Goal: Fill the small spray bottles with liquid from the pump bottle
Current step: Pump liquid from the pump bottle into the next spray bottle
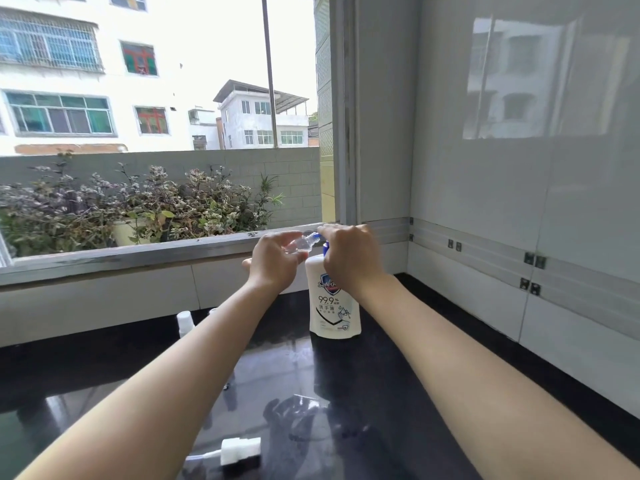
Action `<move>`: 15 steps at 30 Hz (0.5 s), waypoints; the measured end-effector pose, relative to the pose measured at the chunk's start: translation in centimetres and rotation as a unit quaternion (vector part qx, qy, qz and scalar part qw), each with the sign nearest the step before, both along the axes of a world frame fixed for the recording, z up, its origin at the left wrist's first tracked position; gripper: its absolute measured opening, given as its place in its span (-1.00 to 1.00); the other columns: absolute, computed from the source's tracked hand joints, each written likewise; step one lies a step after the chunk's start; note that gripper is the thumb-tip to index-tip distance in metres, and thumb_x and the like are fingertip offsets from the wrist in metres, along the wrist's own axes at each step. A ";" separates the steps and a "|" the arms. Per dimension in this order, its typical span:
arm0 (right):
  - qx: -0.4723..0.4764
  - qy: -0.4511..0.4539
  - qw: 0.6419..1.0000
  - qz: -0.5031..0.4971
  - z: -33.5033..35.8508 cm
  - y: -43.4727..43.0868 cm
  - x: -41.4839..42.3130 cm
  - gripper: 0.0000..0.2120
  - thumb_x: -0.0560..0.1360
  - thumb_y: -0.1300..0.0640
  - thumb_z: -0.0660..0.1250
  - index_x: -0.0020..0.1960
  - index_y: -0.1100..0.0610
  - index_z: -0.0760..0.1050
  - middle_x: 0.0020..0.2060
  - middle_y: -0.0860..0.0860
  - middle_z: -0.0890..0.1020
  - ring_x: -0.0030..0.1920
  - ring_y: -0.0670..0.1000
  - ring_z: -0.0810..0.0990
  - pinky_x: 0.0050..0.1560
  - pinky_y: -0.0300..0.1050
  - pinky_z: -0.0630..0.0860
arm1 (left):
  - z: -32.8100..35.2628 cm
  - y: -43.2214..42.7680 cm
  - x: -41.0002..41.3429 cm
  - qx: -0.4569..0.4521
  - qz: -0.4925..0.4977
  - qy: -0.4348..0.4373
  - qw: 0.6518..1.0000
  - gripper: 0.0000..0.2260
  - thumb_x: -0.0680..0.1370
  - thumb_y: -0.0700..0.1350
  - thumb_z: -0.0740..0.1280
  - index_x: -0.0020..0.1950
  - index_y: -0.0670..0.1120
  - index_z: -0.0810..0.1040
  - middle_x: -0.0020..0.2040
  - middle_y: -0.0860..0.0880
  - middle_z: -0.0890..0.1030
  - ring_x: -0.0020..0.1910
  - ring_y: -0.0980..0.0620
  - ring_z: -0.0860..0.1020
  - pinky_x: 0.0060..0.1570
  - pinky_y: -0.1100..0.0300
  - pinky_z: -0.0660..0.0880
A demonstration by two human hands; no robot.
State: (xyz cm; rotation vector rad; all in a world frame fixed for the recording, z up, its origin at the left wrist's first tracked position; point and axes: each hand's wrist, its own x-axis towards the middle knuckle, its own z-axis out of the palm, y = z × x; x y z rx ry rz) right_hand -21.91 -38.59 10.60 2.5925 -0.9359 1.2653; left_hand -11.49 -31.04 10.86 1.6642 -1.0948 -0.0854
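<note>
While the left hand (pixel 273 261) grips the tilted vial (pixel 300 244) at the pump's ten o'clock, right hand (pixel 349 258) clasps the pump (pixel 325 249); advisable: neck under spout, slow press.

One pump bottle (pixel 335 308) stands on the counter. Three small spray bottles show: one clear bottle (pixel 300 244) held up and two capped bottles (pixel 185 322) behind the left arm. One spray head (pixel 239 449) lies loose.
</note>
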 end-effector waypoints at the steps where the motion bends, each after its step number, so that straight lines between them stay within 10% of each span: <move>1: 0.015 0.010 1.000 -0.002 0.8 -0.2 0.0 -0.69 0.43 0.29 0.14 0.07 0.18 0.58 -0.11 0.11 0.68 -0.05 0.19 0.59 0.04 -0.06 0.40 | 0.2 -0.1 -0.1 -0.002 0.003 -0.002 1.000 -0.63 0.43 -0.21 0.44 0.23 -0.08 0.56 0.18 -0.13 0.62 0.13 0.00 0.58 0.32 0.01 0.40; 15: 0.025 0.003 1.000 -0.004 2.6 -0.5 0.3 -0.74 0.47 0.22 0.18 0.00 0.17 0.63 -0.12 0.10 0.70 -0.09 0.16 0.59 0.10 -0.03 0.38 | 0.4 -0.4 0.1 -0.011 0.025 -0.010 1.000 -0.64 0.44 -0.16 0.44 0.23 -0.02 0.56 0.15 -0.08 0.62 0.15 -0.04 0.56 0.33 -0.17 0.33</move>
